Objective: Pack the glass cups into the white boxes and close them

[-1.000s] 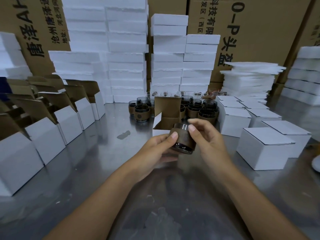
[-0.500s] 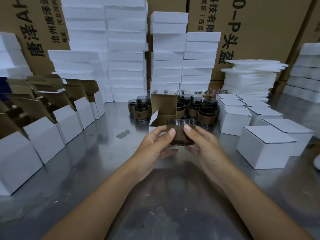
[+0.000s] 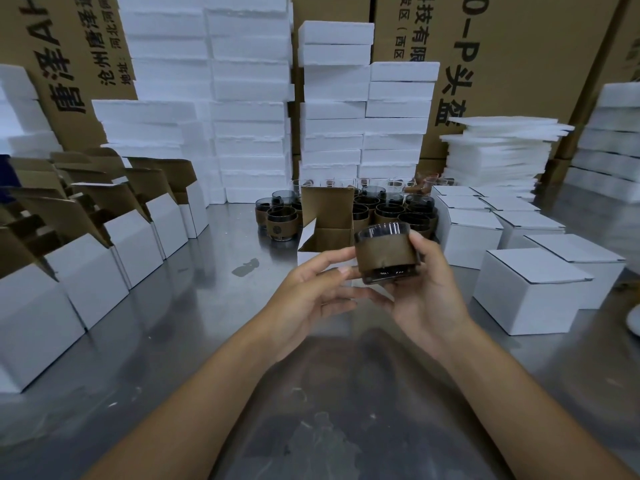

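A dark glass cup with a brown sleeve (image 3: 385,255) is held upright above the metal table (image 3: 180,341) by my right hand (image 3: 420,299), fingers wrapped around its right side and base. My left hand (image 3: 311,296) is just left of the cup, fingers spread, one fingertip near the cup's lower left edge. Behind the cup stands an open white box (image 3: 325,230) with its brown lid flap raised. More sleeved cups (image 3: 384,209) cluster behind that box.
Open white boxes (image 3: 135,244) line the left side in a row. Closed white boxes (image 3: 533,289) sit at the right. Stacks of white foam blocks (image 3: 249,109) and large cardboard cartons (image 3: 512,57) wall off the back. A white dish edge (image 3: 633,320) shows far right.
The cup went from tilted to upright and shifted right. My left hand has loosened off it and now only my right hand holds it.
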Available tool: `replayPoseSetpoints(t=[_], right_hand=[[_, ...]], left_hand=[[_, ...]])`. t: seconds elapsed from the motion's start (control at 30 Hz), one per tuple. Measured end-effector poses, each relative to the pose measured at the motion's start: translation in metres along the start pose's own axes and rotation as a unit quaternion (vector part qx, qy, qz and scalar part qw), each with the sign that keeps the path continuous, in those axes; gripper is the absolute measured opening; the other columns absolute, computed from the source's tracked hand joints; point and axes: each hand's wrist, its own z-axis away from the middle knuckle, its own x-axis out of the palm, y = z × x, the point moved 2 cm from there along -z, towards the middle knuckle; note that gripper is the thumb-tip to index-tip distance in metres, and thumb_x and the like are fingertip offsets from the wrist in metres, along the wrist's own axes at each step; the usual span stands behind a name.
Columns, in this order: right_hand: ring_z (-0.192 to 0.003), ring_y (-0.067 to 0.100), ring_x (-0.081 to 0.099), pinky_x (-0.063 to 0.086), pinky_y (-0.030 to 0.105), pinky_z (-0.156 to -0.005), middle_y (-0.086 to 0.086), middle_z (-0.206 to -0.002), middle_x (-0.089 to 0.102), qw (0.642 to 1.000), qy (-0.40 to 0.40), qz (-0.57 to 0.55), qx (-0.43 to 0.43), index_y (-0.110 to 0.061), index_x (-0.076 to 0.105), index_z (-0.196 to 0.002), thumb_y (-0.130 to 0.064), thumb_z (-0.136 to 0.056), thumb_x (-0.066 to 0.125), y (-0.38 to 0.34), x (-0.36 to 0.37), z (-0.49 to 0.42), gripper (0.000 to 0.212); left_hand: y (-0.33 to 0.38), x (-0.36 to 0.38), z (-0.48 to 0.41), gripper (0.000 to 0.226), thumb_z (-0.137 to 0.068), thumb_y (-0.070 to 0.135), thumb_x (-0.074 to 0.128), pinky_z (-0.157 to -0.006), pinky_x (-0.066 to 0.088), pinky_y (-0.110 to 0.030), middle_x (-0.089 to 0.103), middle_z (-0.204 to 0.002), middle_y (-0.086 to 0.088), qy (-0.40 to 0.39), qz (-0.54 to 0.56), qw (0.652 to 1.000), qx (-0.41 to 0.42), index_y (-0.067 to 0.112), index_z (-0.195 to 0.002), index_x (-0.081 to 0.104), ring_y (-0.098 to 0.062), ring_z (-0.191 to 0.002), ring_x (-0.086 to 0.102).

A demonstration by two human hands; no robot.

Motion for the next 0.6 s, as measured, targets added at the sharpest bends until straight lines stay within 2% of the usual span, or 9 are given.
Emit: replayPoseSetpoints(t=[0.1, 0.17, 0.23, 0.33, 0.4, 0.47, 0.53, 0.6], right_hand=[[-0.092, 0.018, 0.060, 0.040, 0.031, -0.077, 0.008, -0.099, 0.066, 0.999, 0.005, 0.035, -0.009, -0.015, 0.063, -0.106, -0.047, -0.068, 0.056, 0.001, 0.000, 0.000, 0.051], [-0.093, 0.017, 0.060, 0.039, 0.029, -0.075, 0.005, -0.099, 0.066, 0.998, 0.009, 0.064, -0.022, -0.017, 0.065, -0.098, -0.047, -0.065, 0.058, 0.001, 0.000, 0.000, 0.045], [-0.091, 0.015, 0.061, 0.041, 0.027, -0.077, 0.001, -0.093, 0.068, 0.995, 0.016, 0.089, -0.047, -0.020, 0.067, -0.093, -0.047, -0.064, 0.060, 0.001, 0.000, 0.000, 0.040], [-0.091, 0.014, 0.064, 0.049, 0.025, -0.080, -0.002, -0.091, 0.070, 0.981, 0.032, 0.149, -0.119, -0.017, 0.067, -0.100, -0.046, -0.064, 0.066, 0.001, 0.000, 0.002, 0.046], [-0.088, 0.004, 0.064, 0.049, 0.019, -0.078, -0.007, -0.091, 0.069, 0.954, 0.063, 0.226, -0.185, -0.020, 0.063, -0.105, -0.042, -0.066, 0.075, 0.004, 0.001, 0.004, 0.045], [-0.090, -0.003, 0.062, 0.048, 0.013, -0.076, -0.011, -0.098, 0.066, 0.911, 0.081, 0.319, -0.250, -0.028, 0.058, -0.108, -0.035, -0.067, 0.083, 0.008, 0.002, 0.006, 0.049], [-0.100, 0.000, 0.059, 0.048, 0.015, -0.082, -0.011, -0.107, 0.062, 0.873, 0.087, 0.379, -0.295, -0.033, 0.054, -0.109, -0.042, -0.062, 0.079, 0.012, 0.003, 0.007, 0.054], [-0.104, -0.001, 0.056, 0.046, 0.014, -0.085, -0.012, -0.110, 0.058, 0.851, 0.093, 0.401, -0.326, -0.036, 0.051, -0.110, -0.049, -0.060, 0.076, 0.012, 0.002, 0.007, 0.057]], left_hand=[[-0.001, 0.001, -0.001, 0.041, -0.083, 0.033, 0.058, -0.079, 0.054, -0.030, 0.068, -0.107, -0.003, 0.001, 0.006, 1.000, -0.009, 0.025, -0.124, 0.060, -0.022, -0.091, 0.067], [-0.002, 0.002, -0.001, 0.042, -0.085, 0.041, 0.060, -0.078, 0.055, -0.030, 0.067, -0.100, -0.003, -0.007, 0.014, 1.000, -0.020, 0.027, -0.123, 0.060, -0.021, -0.088, 0.066], [-0.002, 0.003, -0.001, 0.040, -0.085, 0.049, 0.054, -0.079, 0.055, -0.031, 0.067, -0.096, -0.001, -0.017, 0.015, 0.999, -0.032, 0.031, -0.119, 0.063, -0.021, -0.088, 0.067], [-0.003, 0.003, -0.002, 0.047, -0.084, 0.056, 0.045, -0.079, 0.054, -0.031, 0.067, -0.097, -0.003, -0.026, 0.013, 0.998, -0.060, 0.031, -0.120, 0.061, -0.022, -0.088, 0.067], [-0.004, 0.004, -0.003, 0.056, -0.084, 0.060, 0.039, -0.079, 0.053, -0.031, 0.068, -0.099, -0.001, -0.038, 0.017, 0.996, -0.080, 0.026, -0.125, 0.058, -0.019, -0.088, 0.067], [-0.006, 0.005, -0.004, 0.059, -0.086, 0.059, 0.034, -0.086, 0.052, -0.036, 0.068, -0.110, -0.001, -0.043, 0.028, 0.994, -0.092, 0.023, -0.129, 0.054, -0.020, -0.092, 0.066], [-0.007, 0.005, -0.004, 0.058, -0.088, 0.057, 0.032, -0.100, 0.044, -0.051, 0.061, -0.127, -0.008, -0.039, 0.041, 0.994, -0.097, 0.023, -0.130, 0.054, -0.027, -0.104, 0.062], [-0.007, 0.005, -0.004, 0.056, -0.088, 0.056, 0.033, -0.106, 0.035, -0.057, 0.058, -0.131, -0.012, -0.038, 0.052, 0.993, -0.104, 0.023, -0.127, 0.055, -0.036, -0.113, 0.057]])
